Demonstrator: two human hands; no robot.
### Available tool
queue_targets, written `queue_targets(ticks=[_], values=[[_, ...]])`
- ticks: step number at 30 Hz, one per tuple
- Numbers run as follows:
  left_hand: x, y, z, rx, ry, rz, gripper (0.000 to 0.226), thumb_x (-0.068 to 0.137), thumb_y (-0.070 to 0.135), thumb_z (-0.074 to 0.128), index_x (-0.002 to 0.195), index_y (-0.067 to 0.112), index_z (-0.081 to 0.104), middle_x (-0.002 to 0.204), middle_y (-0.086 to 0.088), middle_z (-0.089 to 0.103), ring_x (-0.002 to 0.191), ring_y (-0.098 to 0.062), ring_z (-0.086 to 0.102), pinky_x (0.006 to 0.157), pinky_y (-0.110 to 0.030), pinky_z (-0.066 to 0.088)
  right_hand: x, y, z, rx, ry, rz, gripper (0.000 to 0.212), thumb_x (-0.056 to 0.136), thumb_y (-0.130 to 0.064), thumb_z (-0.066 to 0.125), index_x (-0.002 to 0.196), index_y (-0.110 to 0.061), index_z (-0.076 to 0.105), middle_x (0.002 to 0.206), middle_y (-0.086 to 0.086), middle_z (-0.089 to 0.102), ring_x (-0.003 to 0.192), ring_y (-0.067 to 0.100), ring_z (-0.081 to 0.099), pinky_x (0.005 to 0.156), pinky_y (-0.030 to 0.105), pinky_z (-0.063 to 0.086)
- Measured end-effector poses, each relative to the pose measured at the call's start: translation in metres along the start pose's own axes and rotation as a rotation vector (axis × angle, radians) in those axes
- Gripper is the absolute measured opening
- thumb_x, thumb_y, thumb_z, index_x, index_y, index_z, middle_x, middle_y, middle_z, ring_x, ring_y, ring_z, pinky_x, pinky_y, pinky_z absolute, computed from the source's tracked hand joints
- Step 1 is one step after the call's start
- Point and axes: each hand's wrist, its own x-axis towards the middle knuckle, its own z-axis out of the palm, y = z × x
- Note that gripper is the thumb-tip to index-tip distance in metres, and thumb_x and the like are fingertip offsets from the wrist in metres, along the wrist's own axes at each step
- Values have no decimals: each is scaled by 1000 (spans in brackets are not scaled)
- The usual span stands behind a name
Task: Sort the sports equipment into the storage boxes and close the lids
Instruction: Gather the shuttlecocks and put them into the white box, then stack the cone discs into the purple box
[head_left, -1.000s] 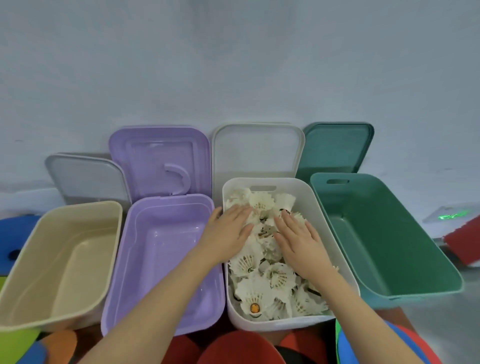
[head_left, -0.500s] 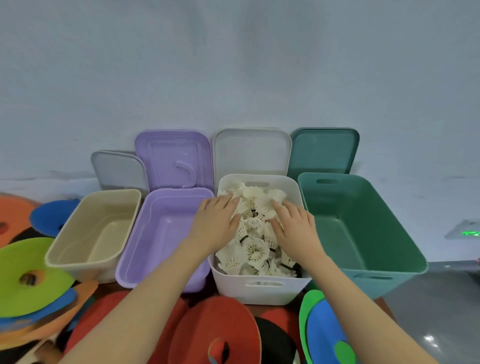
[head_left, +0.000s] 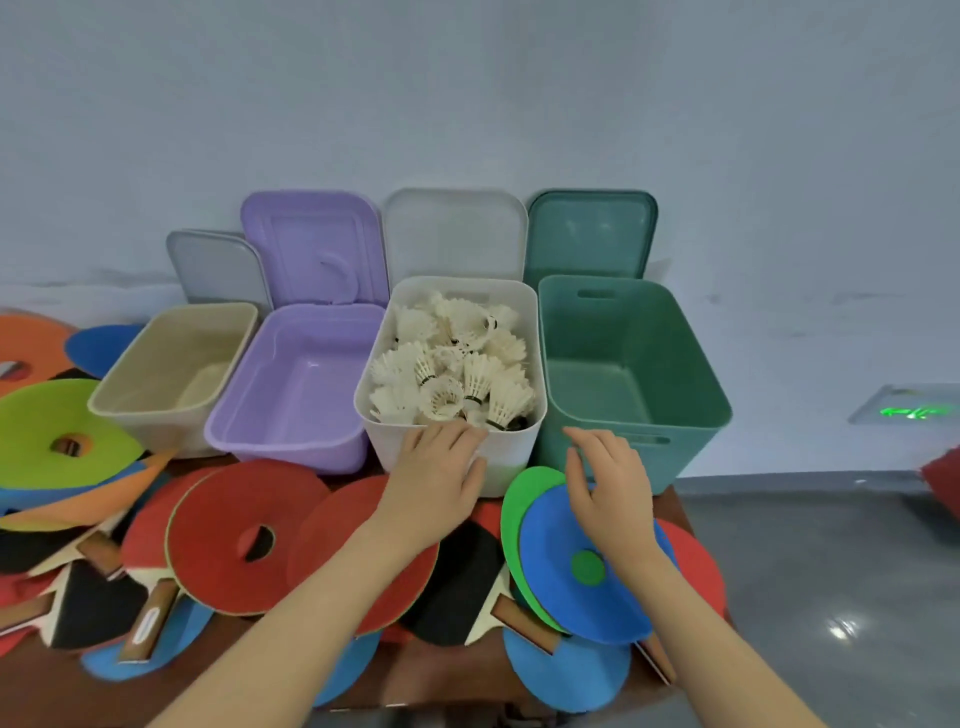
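Near counter edge (head_left: 457, 686): brown wood, heaped with flat discs and table-tennis paddles.
Paddles (head_left: 98, 597): black and red faces, wooden handles, lying under and between the discs; pale label on one handle, too small to read.
Blue disc (head_left: 561, 587): green dot at its middle, stacked on a green disc (head_left: 514, 499), just below the right hand.
Red discs (head_left: 223, 525): overlapping at centre, one with a hole in the middle, left forearm crossing above them.
Left hand (head_left: 434, 480): fingers relaxed and loosely spread, holding nothing, fingertips at the near rim of the white box.
Right hand (head_left: 608, 488): fingers loosely open, holding nothing, above the blue and green discs, in front of the green box; contact with either not clear.
Lime disc (head_left: 47, 431): far left, on a pile of orange and blue discs.
White box (head_left: 511, 452): third in the row, full of white shuttlecocks (head_left: 457, 364).
Green box (head_left: 691, 364): right of the white box, nothing seen inside.
Purple box (head_left: 291, 384): left of the white box, nothing seen inside.
Beige box (head_left: 171, 364): leftmost, nothing seen inside.
Lids (head_left: 454, 234): grey, purple, white and green, each upright against the wall behind its box.
Writing: none readable anywhere.
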Motion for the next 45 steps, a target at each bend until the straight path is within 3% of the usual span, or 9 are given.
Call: queue_targets(ticks=[4, 9, 13, 17, 22, 26, 31, 36, 45], values=[[-30, 27, 33, -1, -155, -38, 36, 83, 36, 39, 104, 17, 63, 95, 2, 63, 89, -22, 59, 76, -30, 35, -48, 28, 6, -118, -205, 228, 41, 87, -29, 44, 119, -9, 58, 109, 10, 60, 97, 34, 56, 81, 42, 42], [-50, 56, 67, 95, -411, -214, 64, 92, 50, 32, 144, 11, 28, 133, -5, 46, 119, -26, 44, 95, -37, 33, -90, 59, 5, -422, -479, 566, 70, 90, -52, 46, 147, -22, 19, 154, 18, 10, 140, 37, 12, 110, 49, 14], [-61, 60, 75, 149, -403, -260, 73, 93, 42, 44, 148, 7, 12, 132, -7, 46, 118, -25, 44, 94, -36, 33, -102, 64, 5, -368, -543, 722, 77, 90, -51, 48, 148, -19, 10, 152, 20, 10, 134, 39, 24, 106, 47, 23], [-69, 46, 78, 68, -435, -286, 74, 92, 28, 47, 149, 9, 4, 122, -5, 49, 110, -25, 45, 88, -36, 32, -101, 55, 6, 69, -301, 686, 61, 89, -5, 51, 145, -12, 25, 130, 16, 36, 112, 37, 45, 87, 39, 36], [-71, 29, 74, -79, -269, -271, 60, 83, 22, 35, 141, 7, 36, 86, -5, 55, 82, -28, 55, 69, -40, 41, -98, 46, 8, 351, -105, 653, 54, 90, 5, 44, 141, -9, 34, 126, 4, 42, 107, 6, 37, 86, 13, 28], [-81, 14, 68, 172, -257, -255, 60, 78, 33, 55, 130, 3, 49, 85, -4, 61, 73, -27, 57, 60, -38, 46, -102, 49, 27, 207, -218, 569, 51, 88, 1, 49, 136, -13, 41, 115, 8, 48, 100, 21, 44, 86, 34, 35], [-84, 12, 69, 269, -346, -263, 88, 54, 38, 85, 127, 1, 53, 92, -7, 63, 76, -28, 59, 62, -40, 49, -110, 45, 49, 52, -368, 599, 54, 89, -11, 54, 140, -16, 37, 130, 13, 45, 115, 32, 43, 95, 40, 31], [-76, 17, 64, 81, -372, -284, 73, 88, 24, 57, 146, 5, 17, 113, -9, 50, 100, -28, 46, 82, -38, 34, -108, 32, 43, 238, -224, 536, 52, 87, -2, 52, 136, -16, 42, 125, 3, 56, 109, 24, 55, 98, 49, 39], [-82, -5, 34, -147, -41, -258, 58, 86, 26, 38, 139, 5, 35, 81, -1, 48, 77, -14, 37, 67, -33, 34, -84, 2, 34, 331, -87, 483, 49, 89, -5, 54, 136, -16, 44, 129, -1, 55, 116, 17, 52, 96, 45, 45]])
